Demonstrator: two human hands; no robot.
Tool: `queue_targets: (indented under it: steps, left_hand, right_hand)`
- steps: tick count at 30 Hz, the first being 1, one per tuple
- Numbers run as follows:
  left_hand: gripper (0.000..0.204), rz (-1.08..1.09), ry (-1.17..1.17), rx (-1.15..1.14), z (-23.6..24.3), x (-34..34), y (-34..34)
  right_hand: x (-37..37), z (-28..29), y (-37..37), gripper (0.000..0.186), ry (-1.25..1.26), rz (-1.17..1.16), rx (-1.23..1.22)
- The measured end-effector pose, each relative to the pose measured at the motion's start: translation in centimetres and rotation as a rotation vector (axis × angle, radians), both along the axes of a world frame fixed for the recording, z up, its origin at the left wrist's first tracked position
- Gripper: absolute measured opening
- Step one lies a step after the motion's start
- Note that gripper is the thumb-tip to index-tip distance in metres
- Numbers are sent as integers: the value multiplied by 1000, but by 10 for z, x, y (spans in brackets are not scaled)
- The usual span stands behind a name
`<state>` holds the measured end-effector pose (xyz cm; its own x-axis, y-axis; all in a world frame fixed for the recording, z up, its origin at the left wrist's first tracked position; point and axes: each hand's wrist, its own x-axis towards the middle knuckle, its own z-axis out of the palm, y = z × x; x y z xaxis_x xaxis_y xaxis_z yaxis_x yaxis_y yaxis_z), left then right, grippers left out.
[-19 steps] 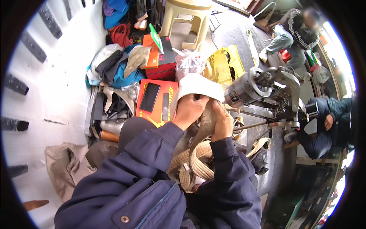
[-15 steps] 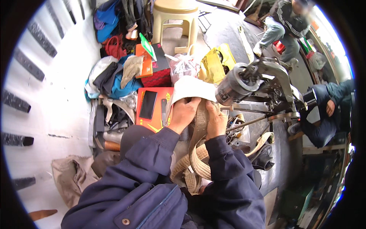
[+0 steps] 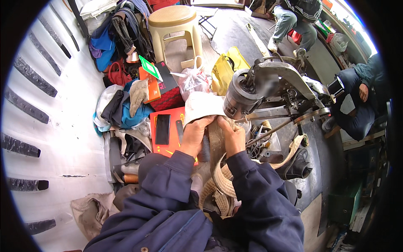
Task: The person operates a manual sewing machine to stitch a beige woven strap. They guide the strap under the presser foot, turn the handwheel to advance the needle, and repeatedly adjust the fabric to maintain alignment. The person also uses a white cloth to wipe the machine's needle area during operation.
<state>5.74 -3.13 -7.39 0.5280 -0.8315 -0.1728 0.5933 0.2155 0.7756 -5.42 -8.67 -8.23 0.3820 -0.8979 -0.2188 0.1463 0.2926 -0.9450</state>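
Note:
A white fabric piece [image 3: 200, 105] hangs at the head of a metal sewing machine [image 3: 235, 103]. My left hand [image 3: 196, 134] is closed on the lower edge of that piece, thumb and index near the machine head. My right hand [image 3: 231, 138] pinches the same edge beside a long, worn beige webbing strap [image 3: 217, 145], which falls between my forearms into loops [image 3: 218, 189] over my lap. The fingertips of both hands are partly hidden under the white piece.
Left and behind are a phone [image 3: 163, 129] on a red box [image 3: 153, 117], clothes and bags [image 3: 126, 107], a yellow bag [image 3: 219, 75] and a stool [image 3: 171, 14]. Black shoes [image 3: 300, 166] lie right. Two people [image 3: 296, 25] [image 3: 354, 105] sit beyond the machine.
The whole view has shifted, with the stool, machine and other people sitting higher in the picture. Both my hands stay on the white piece and strap, with only slight movement.

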Motion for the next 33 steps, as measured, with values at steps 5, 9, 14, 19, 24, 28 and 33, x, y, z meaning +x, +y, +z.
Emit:
queue_targets:
  steps: [5, 9, 14, 19, 24, 28, 33]
  left_hand:
    - [21, 66, -140, 14, -6, -2, -4]
    - [19, 104, -405, 70, -2, 0, -4]
    - [18, 118, -524, 140, 4, -4, -2]
    - [19, 106, -560, 142, 1, -3, -3]
    - [26, 75, -360, 88, -4, -4, -6]
    - [25, 86, -379, 77, -1, -6, -4]
    - [20, 175, -536, 60, -2, -11, -3]
  right_hand:
    - [-7, -1, -9, 20, 29, 60, 87]
    - [-3, -7, -11, 19, -117, 24, 113]
    - [9, -20, -2, 18, -116, -81, -16]
    - [8, -23, -2, 34, 35, -108, -40]
    - [6, -9, -4, 35, 177, -95, -93]
    - [4, -2, -7, 23, 274, -93, -150]
    - [18, -15, -2, 21, 344, -261, -266]
